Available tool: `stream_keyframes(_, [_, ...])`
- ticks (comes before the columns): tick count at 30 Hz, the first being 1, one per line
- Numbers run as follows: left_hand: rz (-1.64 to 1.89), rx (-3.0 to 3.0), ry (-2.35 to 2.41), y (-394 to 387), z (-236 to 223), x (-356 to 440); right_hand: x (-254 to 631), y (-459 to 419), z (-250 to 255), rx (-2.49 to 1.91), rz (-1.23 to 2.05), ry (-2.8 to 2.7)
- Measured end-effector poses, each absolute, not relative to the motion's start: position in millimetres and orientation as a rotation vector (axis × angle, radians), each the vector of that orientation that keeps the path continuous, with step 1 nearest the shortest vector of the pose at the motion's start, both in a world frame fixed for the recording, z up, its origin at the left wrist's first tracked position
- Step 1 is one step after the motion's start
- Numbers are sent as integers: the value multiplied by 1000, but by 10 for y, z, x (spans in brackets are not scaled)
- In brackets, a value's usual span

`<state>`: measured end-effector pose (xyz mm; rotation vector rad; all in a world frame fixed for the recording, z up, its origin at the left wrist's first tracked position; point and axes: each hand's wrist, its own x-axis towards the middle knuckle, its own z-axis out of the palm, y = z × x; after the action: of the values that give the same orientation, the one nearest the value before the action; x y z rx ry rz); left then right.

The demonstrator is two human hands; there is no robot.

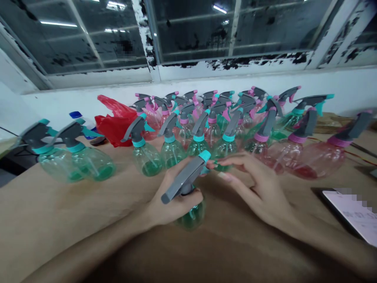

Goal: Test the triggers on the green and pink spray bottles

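My left hand [171, 208] is wrapped round the neck of a spray bottle [191, 218] with a clear green body, held a little toward me from the others. Its grey sprayer head [185, 177] tilts up to the right and ends in a teal nozzle [204, 155]. Close to that nozzle is my right hand [257, 184], its fingers stretched out and its thumb apart from them. Whether its fingertips touch the trigger is hard to make out. Just beyond stands a row of green spray bottles [198, 147] with teal collars.
Pink spray bottles [321, 157] stand at the right, with many more behind. Two green spray bottles [92, 163] are at the left, near a red plastic bag [116, 125] and a blue-capped bottle [75, 114]. A phone [350, 214] lies at the right. Windows [235, 31] rise behind the table.
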<state>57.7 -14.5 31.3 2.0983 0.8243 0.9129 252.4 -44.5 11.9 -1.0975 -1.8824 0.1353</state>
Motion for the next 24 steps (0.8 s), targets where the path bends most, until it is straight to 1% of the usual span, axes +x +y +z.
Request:
stream_keyframes(3, [938,2076,747,-138,315,568,2515,-429,-289,-1242,277,-1875])
stream_keyframes(5, [920,2080,782,-137,312,566,2514,-422,-521,-1279,344,-1948])
stream_keyframes(9, [889,2098,857,-137,302,556,2537,-397,-795,-1275,253,-2184])
stream_keyframes(12, [892,2113,874,-128,309,532,2569,-374,-840,-1267,158,-2324])
stream_keyframes(15, [877,2102,880,-115,330,506,2598,-362,-819,-1250,135,-2404])
stream_keyframes(24, [842,2031,833,-97,370,498,2601,-366,-820,-1283,127,-2408])
